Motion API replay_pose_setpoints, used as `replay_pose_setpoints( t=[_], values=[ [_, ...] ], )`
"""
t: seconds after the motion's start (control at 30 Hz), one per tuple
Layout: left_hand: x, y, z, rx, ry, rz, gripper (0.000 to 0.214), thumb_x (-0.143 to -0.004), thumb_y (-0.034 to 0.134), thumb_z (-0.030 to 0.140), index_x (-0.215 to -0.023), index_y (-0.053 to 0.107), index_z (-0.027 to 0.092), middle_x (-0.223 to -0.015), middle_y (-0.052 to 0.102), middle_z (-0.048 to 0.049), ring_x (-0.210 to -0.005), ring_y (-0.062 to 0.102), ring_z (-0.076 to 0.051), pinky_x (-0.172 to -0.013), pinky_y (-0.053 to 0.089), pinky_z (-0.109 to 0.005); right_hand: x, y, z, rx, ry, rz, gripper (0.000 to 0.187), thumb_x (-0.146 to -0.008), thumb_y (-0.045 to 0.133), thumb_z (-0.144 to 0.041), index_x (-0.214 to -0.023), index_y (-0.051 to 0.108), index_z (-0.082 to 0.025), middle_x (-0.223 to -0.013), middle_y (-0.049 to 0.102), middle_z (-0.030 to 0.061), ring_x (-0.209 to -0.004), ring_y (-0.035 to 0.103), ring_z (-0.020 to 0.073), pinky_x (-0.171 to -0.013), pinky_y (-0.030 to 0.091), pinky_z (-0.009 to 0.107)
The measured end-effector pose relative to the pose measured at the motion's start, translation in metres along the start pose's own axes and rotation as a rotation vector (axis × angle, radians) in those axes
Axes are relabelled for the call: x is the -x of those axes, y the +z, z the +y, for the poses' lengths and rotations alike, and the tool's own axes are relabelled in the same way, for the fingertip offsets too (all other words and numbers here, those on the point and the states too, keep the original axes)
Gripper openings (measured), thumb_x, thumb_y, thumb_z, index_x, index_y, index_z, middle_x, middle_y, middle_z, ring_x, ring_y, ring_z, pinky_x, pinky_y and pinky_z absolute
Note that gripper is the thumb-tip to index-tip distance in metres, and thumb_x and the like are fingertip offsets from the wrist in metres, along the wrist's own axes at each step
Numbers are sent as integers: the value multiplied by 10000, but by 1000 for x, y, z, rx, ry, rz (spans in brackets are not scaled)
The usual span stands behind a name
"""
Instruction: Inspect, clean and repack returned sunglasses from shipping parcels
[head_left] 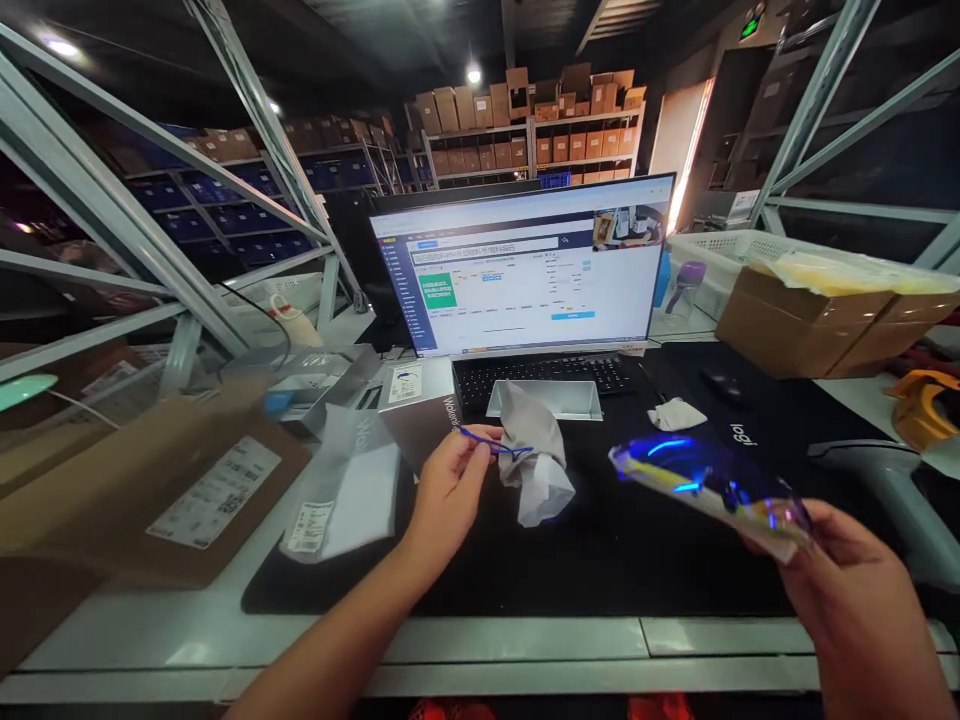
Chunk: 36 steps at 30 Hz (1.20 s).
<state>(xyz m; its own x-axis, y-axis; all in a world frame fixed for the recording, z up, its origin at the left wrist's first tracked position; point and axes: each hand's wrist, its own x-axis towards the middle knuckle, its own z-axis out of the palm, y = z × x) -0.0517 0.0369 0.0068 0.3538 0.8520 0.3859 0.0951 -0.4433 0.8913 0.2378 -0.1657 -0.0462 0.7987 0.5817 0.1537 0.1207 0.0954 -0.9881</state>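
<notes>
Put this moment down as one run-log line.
left hand: holds blue cord at grey pouch | right hand: holds shiny blue lens | beyond pouch: keyboard, monitor

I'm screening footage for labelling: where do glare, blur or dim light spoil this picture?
Head view: blue glare streaks the slightly blurred shiny item in the right hand; head view: the carton at left looks blurred and stretched; head view: the blue bins behind sit in dim light.
</notes>
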Motion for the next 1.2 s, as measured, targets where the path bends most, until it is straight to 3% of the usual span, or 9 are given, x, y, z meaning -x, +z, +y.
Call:
replay_pose_setpoints(
  t=[0.17,0.27,0.33,0.43,0.57,0.7,0.8,1.03,1.2],
  values=[
    [6,4,-6,262,-164,118,239,-848,605,281,-1043,495,199,-1161,643,-89,-829,687,-181,-808,563,-377,45,-4,15,105,-90,-135,166,-671,844,-453,-753,786,-321,-816,765,85,-714,741,311,-578,641,346],
    [13,5,-3,-84,62,229,453,-795,568,148,-1227,467,237,-1321,530,-106,-1092,620,-225,-989,487,-465,53,9,14,163,-246,-234,83,-756,794,-369,-797,808,-298,-859,778,77,-734,750,279,-608,644,308],
    [21,6,3,-410,283,227,392,-814,563,134,-1192,555,240,-1361,488,-110,-1237,519,-268,-1073,400,-509,56,21,11,169,-299,-239,73,-792,767,-344,-827,811,-298,-867,779,64,-717,747,258,-583,635,281],
    [33,10,13,-678,445,127,160,-786,703,274,-918,635,214,-1225,544,-108,-1151,526,-317,-981,429,-507,62,37,8,119,-269,-187,81,-817,750,-360,-858,802,-313,-861,774,43,-669,734,240,-543,626,279],
    [38,18,14,-817,460,24,163,-815,723,323,-802,631,190,-1084,597,-110,-989,560,-292,-832,468,-441,72,46,7,35,-187,-145,99,-802,772,-394,-871,790,-325,-846,764,30,-644,718,233,-561,631,300],
    [34,22,9,-625,362,-125,166,-957,505,185,-832,616,181,-954,605,-78,-876,567,-215,-767,479,-351,80,50,7,-7,-149,-102,102,-798,776,-399,-858,789,-317,-856,765,33,-724,733,242,-620,635,298],
    [35,22,6,-388,304,-182,214,-1007,451,196,-860,605,185,-915,594,-59,-861,573,-189,-780,477,-320,85,56,9,40,-249,-136,65,-810,761,-351,-853,791,-313,-854,771,34,-744,741,251,-624,639,315],
    [54,25,1,-275,343,-152,165,-995,473,156,-890,598,183,-956,566,-67,-881,565,-184,-802,460,-310,94,77,17,222,-580,17,193,-831,753,-207,-983,769,-326,-940,787,19,-802,754,269,-735,643,398],
    [66,29,-4,-283,288,-120,201,-1002,469,187,-821,557,184,-958,502,-62,-862,529,-179,-783,451,-312,84,85,14,310,-744,-147,295,-909,630,-128,-1102,743,-319,-1021,780,16,-864,765,246,-799,661,386]
  ],
)
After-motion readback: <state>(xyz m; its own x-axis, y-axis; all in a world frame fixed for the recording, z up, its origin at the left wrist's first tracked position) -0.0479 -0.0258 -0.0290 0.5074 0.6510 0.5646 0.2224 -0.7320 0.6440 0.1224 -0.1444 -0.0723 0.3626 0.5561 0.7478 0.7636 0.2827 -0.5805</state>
